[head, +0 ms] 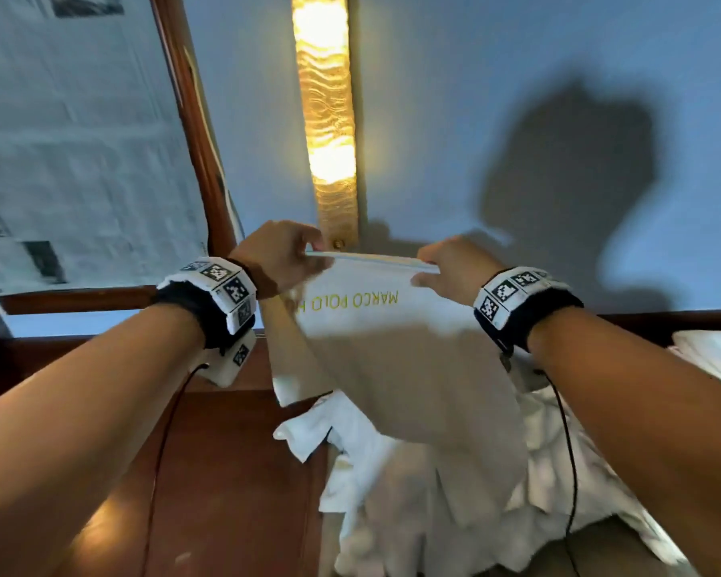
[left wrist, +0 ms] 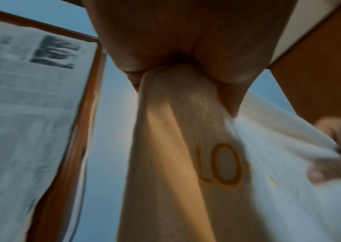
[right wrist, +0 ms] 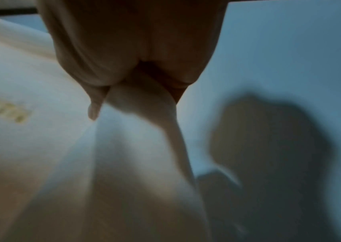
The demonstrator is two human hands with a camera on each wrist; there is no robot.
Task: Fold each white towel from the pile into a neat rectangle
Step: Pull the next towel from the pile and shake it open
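Both forearms fill my foreground. One towel hangs lifted, top hem horizontal, long axis downward, lettering inverted. Left hand and right hand each pinch a top corner. One crumpled pile lies below on the wooden surface.

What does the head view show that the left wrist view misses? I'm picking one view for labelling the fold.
Head view only: the pile of crumpled white towels on the brown wooden table, the glowing amber wall lamp, and the right hand pinching the edge.
Left wrist view only: the left hand's fingers closed on bunched cloth.
Both: the white towel with yellow lettering, held up by the left hand.
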